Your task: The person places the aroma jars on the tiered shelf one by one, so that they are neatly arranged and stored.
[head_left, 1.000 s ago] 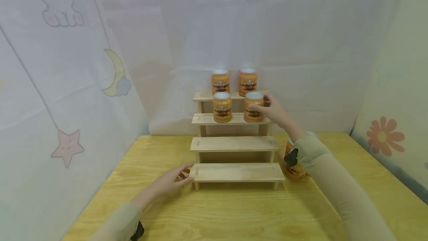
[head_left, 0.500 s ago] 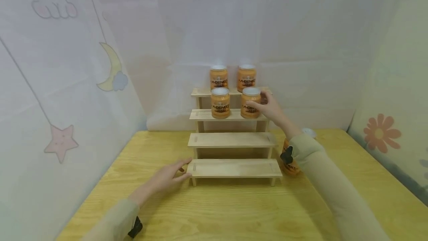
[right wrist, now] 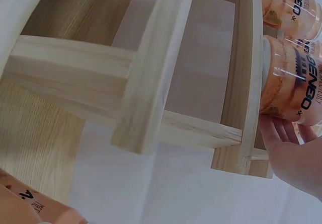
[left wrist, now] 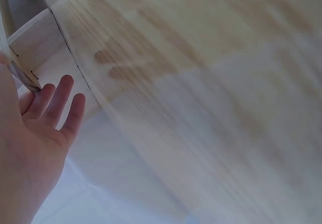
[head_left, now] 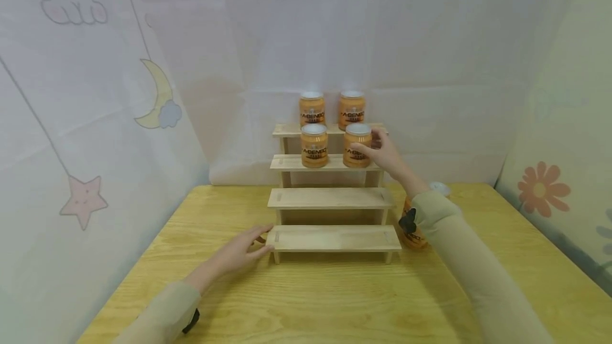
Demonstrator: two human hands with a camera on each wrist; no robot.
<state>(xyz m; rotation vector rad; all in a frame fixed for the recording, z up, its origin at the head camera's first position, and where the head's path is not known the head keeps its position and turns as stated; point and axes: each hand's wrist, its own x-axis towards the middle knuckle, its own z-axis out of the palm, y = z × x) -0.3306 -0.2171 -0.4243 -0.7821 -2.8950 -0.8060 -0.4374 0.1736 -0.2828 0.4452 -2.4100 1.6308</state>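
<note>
Rack & view: vs 1 s ago, rack point(head_left: 330, 198) + jars sit slightly higher/left in head view, prob. just camera tilt; held jar's spot on rack approx. unchanged.
Right hand: point(head_left: 389, 159) at rack's R side, 2nd tier from top; grip clamped on held jar, thumb across front, fingers curled round far side.
Held jar: point(head_left: 356, 139) upright on rack's 2nd tier, toward R end; base seems to be on the plank.
Left hand: point(head_left: 243, 249) by L end of rack's lowest tier; grip apart, fingers loosely extended, maybe steadying; firm contact can't be confirmed.
Neighbour jar: point(head_left: 314, 148) same rack tier, L of held jar, gap between.
Top jars: two point(head_left: 312, 111) point(head_left: 351, 112) on rack's top tier.
Step at 2nd tier: likely final seating of held jar. Next move prob. calls for easing fingers off w/o nudging it, then R hand down to rack's R side.
Sleeve jar: point(head_left: 415, 240) on tabletop point(head_left: 306, 301), R of rack; mostly hidden by R sleeve point(head_left: 461, 240), so exact no. of jars there unclear.
Blurred plank: L wrist view soft, fingertip contact w/ rack hard to tell.
</note>
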